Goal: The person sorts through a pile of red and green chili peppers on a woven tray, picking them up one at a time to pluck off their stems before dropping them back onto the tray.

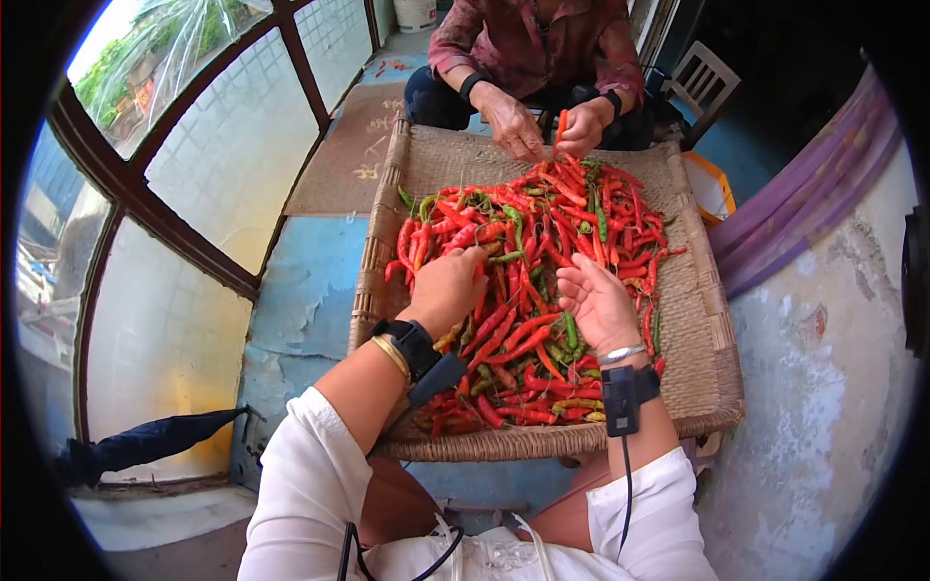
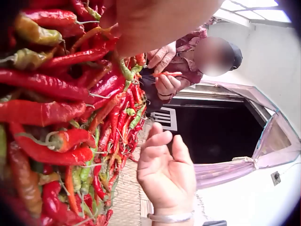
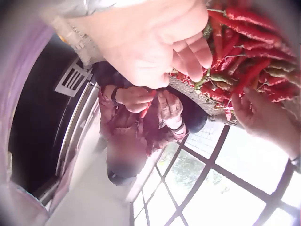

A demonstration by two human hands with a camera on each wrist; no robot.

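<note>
A heap of mostly red chili peppers (image 1: 523, 339), with some green and brownish ones mixed in, covers a woven tray (image 1: 697, 320). My left hand (image 1: 448, 290) reaches over the left part of the heap. In the right wrist view its thumb and fingers pinch a red chili pepper (image 3: 252, 77); from the head its fingertips are partly hidden. Just above the peppers on the right, my right hand (image 1: 603, 305) has its palm turned inward and fingers loosely bent, with nothing in it. Its palm and relaxed fingers also show in the left wrist view.
Across the tray sits another person, whose hands (image 1: 542, 131) hold a red chili over the far edge. Windows (image 1: 203, 165) line the left side, with a folded dark umbrella (image 1: 160, 445) below. At right are a purple curtain (image 1: 804, 223), a worn wall and a white chair (image 1: 702, 82).
</note>
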